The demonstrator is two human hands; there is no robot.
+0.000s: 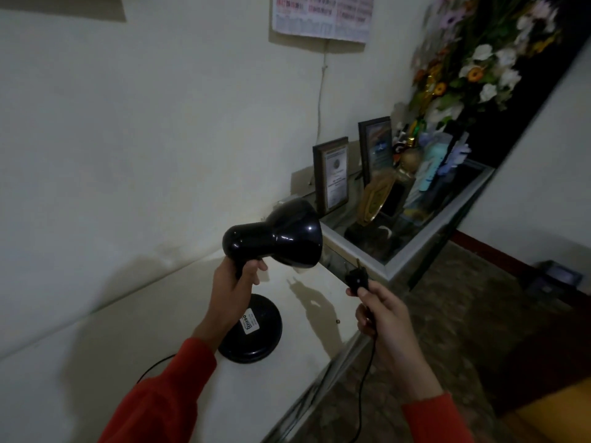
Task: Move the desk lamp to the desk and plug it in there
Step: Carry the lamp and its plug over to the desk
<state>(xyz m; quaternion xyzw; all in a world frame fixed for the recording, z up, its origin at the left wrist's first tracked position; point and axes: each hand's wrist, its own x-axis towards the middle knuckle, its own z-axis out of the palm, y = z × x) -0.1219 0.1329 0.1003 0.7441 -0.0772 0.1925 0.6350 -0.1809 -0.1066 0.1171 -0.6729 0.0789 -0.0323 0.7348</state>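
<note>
A black desk lamp (pixel 275 238) with a bell-shaped shade stands over a white surface (pixel 128 362); its round base (pixel 256 334) carries a white label. My left hand (pixel 233 289) is closed around the lamp's neck just under the shade. My right hand (pixel 380 314) grips the lamp's black plug (pixel 357 278), prongs pointing up, above the surface's right edge. The black cord (pixel 364 385) hangs down from that hand. Another stretch of cord loops behind my left sleeve. Whether the base touches the surface is unclear.
A glass-topped cabinet (pixel 415 251) adjoins the white surface on the right, holding framed certificates (pixel 332 174), trophies and artificial flowers (pixel 473 68). A calendar (pixel 323 14) hangs on the wall with a thin wire below it. Patterned floor lies to the right.
</note>
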